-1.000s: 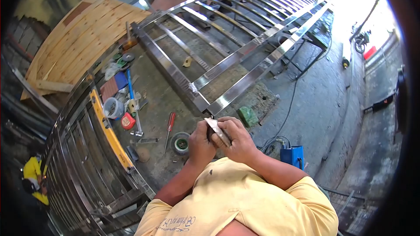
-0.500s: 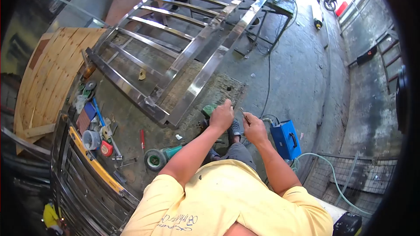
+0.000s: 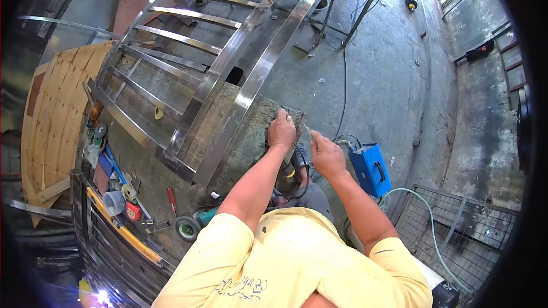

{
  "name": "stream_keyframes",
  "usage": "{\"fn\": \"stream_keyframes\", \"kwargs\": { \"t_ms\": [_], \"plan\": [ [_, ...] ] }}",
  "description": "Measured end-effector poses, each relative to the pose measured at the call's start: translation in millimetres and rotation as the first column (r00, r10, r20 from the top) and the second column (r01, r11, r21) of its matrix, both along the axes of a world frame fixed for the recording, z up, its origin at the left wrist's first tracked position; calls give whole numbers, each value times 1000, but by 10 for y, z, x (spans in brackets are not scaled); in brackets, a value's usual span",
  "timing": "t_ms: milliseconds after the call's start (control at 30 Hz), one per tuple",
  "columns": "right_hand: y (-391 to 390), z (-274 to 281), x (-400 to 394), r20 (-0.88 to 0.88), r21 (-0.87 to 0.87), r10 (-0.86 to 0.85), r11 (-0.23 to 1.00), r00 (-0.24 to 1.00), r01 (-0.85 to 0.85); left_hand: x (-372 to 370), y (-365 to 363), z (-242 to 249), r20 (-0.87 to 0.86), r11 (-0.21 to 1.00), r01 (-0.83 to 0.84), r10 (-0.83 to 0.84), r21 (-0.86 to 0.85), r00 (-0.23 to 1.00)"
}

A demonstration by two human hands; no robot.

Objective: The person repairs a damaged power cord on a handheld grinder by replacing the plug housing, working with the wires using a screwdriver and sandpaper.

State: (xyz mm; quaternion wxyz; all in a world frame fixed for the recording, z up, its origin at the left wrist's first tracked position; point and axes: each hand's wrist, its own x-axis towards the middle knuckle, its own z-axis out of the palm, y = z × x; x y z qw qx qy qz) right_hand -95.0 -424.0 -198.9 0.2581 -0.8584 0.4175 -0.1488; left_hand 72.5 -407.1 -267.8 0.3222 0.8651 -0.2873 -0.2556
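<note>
My left hand (image 3: 282, 131) is closed, fingers bent together above the end of the wooden board; what it grips, if anything, is hidden. Just to its right, my right hand (image 3: 327, 155) is closed around a thin, light-coloured metal piece (image 3: 307, 130) that points up and left; its exact kind is too small to tell. Below the left hand, partly covered by the wrist, shows a dark tool with a yellow ring (image 3: 290, 173) and a black cord. The shiny metal frame with curved slats (image 3: 228, 115) lies ahead and to the left of my hands.
A blue box with a handle (image 3: 371, 170) stands at right, with a pale hose (image 3: 425, 198) behind. At left lie an angle grinder (image 3: 188, 227), red-handled tool (image 3: 172, 198), tape measure (image 3: 133, 211) and yellow level (image 3: 128, 231). A bright spark (image 3: 103, 298) glows beside a person in yellow.
The view has shifted, so the metal frame sits lower and further left. Both hands remain close together. The green tool by my left hand is now out of sight, and a bright spark has appeared at lower left.
</note>
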Motion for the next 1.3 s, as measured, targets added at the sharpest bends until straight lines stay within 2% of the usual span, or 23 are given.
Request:
{"fn": "stream_keyframes", "kwargs": {
  "t_ms": [167, 267, 400, 500, 667, 767, 867, 1067, 1300],
  "plan": [
    [-307, -253, 435, -139, -16, 83, 996, 987, -86, 62, -79, -60, 30, 996, 63, -65, 59, 997],
    [-375, -368, 551, -234, 45, 106, 994, 966, -99, 60, -46, -50, 54, 991, 89, -95, 100, 994],
    [-357, -322, 429, -208, 56, 85, 996, 974, -74, 5, 19, 60, 35, 986, 164, -164, -4, 986],
    [-269, -331, 255, -197, 45, 19, 999, 980, -11, -48, 37, -72, 105, 951, 310, -310, 18, 945],
    [-214, -483, 175, -156, 17, -46, 999, 987, 50, -92, -98, -231, 224, 917, 398, -382, -27, 897],
    [-222, -529, 199, -170, 15, -64, 998, 983, 67, -137, -82, -237, 303, 905, 425, -400, -17, 865],
    [-249, -588, 220, -224, 27, -35, 999, 974, 42, -159, -101, -238, 296, 913, 406, -400, 46, 867],
    [-278, -657, 286, -220, -33, -22, 999, 975, 15, -167, -90, -238, 302, 928, 373, -356, 0, 884],
    [-360, -629, 337, -241, 29, 10, 1000, 970, -3, -148, -79, -281, 307, 925, 379, -360, -2, 881]
  ]
}}
